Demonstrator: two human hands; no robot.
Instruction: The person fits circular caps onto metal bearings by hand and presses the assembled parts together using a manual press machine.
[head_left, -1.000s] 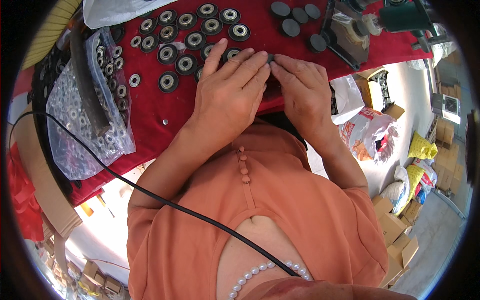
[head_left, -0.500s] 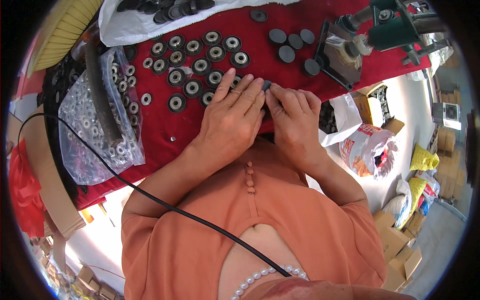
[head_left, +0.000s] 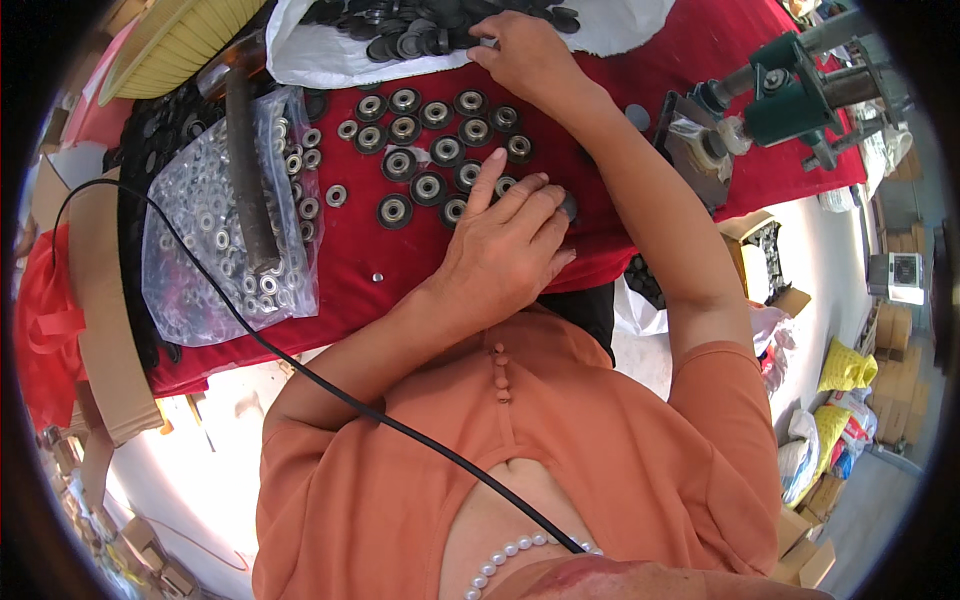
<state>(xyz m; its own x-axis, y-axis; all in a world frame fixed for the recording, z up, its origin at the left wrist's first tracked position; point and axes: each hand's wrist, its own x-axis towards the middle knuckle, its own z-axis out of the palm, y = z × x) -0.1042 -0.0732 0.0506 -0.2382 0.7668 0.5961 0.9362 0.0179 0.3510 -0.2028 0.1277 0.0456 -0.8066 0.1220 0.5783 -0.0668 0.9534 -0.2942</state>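
Black round wheels with metal centres [head_left: 430, 150] lie in rows on the red cloth [head_left: 350, 250]. My left hand [head_left: 500, 245] rests palm down on the near end of those rows. Its index finger points away and its fingertips touch a dark disc [head_left: 568, 207]. My right hand [head_left: 522, 52] reaches across to the far side. It is at the edge of a heap of black rings [head_left: 420, 25] on a white bag [head_left: 620, 25]. Its fingers pinch a small grey part [head_left: 487, 42] there.
A clear plastic bag of small metal bearings [head_left: 200, 230] lies on the left with a dark bar [head_left: 245, 170] across it. A green press-like tool [head_left: 790, 85] stands at the right end. A yellow basket [head_left: 170, 40] is at the far left. A black cable [head_left: 330, 390] crosses my chest.
My hands were together over the near wheels. The right hand has gone out to the far heap of rings; the left hand stays by the wheels.
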